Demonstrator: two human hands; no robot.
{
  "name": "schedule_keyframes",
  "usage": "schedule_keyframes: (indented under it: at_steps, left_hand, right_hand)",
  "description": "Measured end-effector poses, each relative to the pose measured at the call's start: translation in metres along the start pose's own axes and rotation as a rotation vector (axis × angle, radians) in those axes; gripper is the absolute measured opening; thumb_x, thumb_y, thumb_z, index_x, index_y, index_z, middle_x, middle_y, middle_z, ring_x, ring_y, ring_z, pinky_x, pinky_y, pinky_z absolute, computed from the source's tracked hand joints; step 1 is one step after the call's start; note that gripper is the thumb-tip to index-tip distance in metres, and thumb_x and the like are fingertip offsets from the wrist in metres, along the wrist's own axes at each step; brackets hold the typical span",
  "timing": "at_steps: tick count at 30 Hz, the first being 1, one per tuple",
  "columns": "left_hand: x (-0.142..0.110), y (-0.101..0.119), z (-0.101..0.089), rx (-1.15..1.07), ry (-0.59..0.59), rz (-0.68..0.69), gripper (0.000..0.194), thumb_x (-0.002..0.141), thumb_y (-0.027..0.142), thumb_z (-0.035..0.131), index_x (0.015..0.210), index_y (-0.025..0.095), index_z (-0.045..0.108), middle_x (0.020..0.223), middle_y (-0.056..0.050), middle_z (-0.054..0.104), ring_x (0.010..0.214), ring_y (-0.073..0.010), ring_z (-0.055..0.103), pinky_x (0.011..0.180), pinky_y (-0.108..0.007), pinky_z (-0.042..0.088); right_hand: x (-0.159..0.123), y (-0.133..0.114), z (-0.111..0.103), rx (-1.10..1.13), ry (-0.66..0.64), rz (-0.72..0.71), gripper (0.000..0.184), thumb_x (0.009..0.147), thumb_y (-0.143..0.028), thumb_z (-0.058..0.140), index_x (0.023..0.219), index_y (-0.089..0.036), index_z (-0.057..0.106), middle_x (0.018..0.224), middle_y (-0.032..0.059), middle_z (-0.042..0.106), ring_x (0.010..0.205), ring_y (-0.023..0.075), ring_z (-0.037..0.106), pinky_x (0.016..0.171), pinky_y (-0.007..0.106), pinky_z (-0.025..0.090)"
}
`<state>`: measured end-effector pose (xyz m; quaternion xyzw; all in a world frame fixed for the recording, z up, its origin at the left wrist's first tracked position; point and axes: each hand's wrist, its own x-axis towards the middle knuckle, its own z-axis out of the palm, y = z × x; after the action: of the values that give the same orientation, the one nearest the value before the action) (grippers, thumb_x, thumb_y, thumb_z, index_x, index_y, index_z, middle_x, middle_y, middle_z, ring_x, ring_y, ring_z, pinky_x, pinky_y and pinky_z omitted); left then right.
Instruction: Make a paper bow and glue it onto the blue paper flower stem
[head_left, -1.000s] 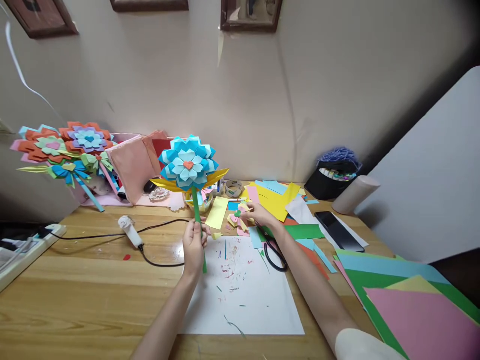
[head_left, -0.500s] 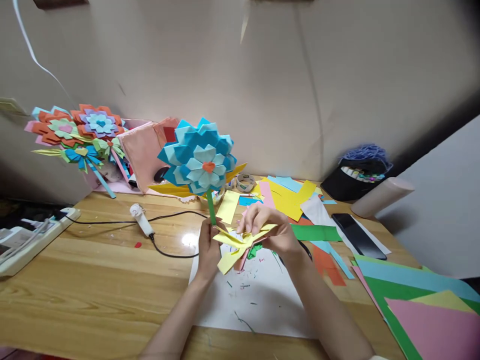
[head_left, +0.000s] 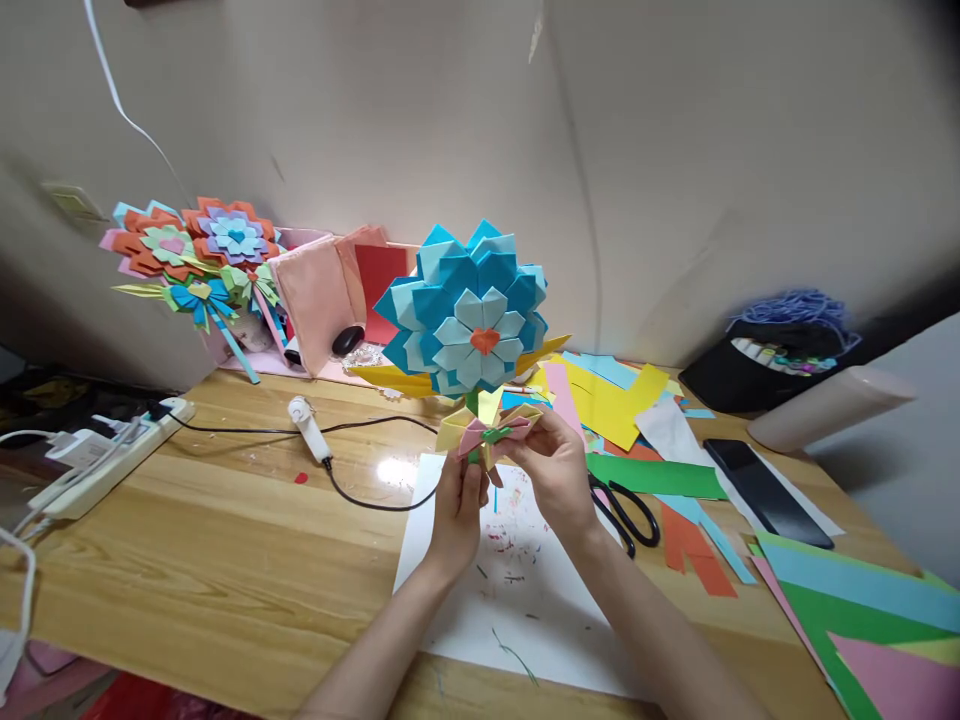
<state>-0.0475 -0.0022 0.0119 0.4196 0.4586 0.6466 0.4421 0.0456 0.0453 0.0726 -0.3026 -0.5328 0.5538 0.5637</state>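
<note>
A large blue paper flower with a light blue inner bloom and an orange heart stands upright on a green stem, with yellow leaves on both sides. My left hand is closed round the lower stem. Against the stem, below the bloom, lies a yellow and pink paper bow with a green middle. My right hand pinches the bow's right side between thumb and fingers. Part of the stem is hidden behind the bow and my left fingers.
A white sheet with scraps lies below my hands. Black-handled scissors, paper strips, a phone and coloured sheets are on the right. A white glue gun with a cord, a power strip and finished paper flowers are on the left.
The bow has turned from its yellow back to its pink and green front and now sits against the stem. The flower has moved right within the view; the camera has shifted too.
</note>
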Motion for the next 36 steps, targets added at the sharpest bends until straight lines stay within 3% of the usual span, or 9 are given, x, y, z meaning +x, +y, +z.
schedule_keyframes:
  at_steps: [5,23,36]
  left_hand:
    - [-0.001,0.0,0.003,-0.02,-0.046,0.001,0.022,0.088,0.041,0.038,0.087,0.021,0.046,0.067,0.003,0.051,0.049,-0.0077,0.031,0.047,-0.021,0.028]
    - [-0.005,0.0,0.01,-0.08,-0.084,-0.038,0.02,0.089,0.038,0.039,0.09,0.018,0.044,0.07,0.0,0.056,0.048,-0.0074,0.032,0.044,-0.019,0.027]
    - [-0.006,-0.003,0.009,0.021,-0.037,0.008,0.019,0.089,0.035,0.038,0.091,0.018,0.046,0.073,-0.001,0.06,0.049,-0.0076,0.032,0.046,-0.021,0.029]
  right_hand:
    - [0.005,-0.002,-0.001,-0.052,0.029,0.016,0.028,0.062,-0.022,0.073,0.087,-0.02,0.061,0.083,0.0017,0.065,0.08,0.0164,0.062,0.073,0.028,0.051]
    - [0.009,-0.005,-0.003,-0.086,0.019,0.041,0.022,0.07,-0.027,0.067,0.089,-0.018,0.06,0.087,0.0031,0.065,0.087,0.0179,0.061,0.077,0.028,0.049]
    - [0.011,-0.004,-0.005,0.005,0.034,0.101,0.031,0.062,-0.027,0.073,0.088,-0.019,0.058,0.088,0.0019,0.066,0.087,0.018,0.062,0.078,0.028,0.05]
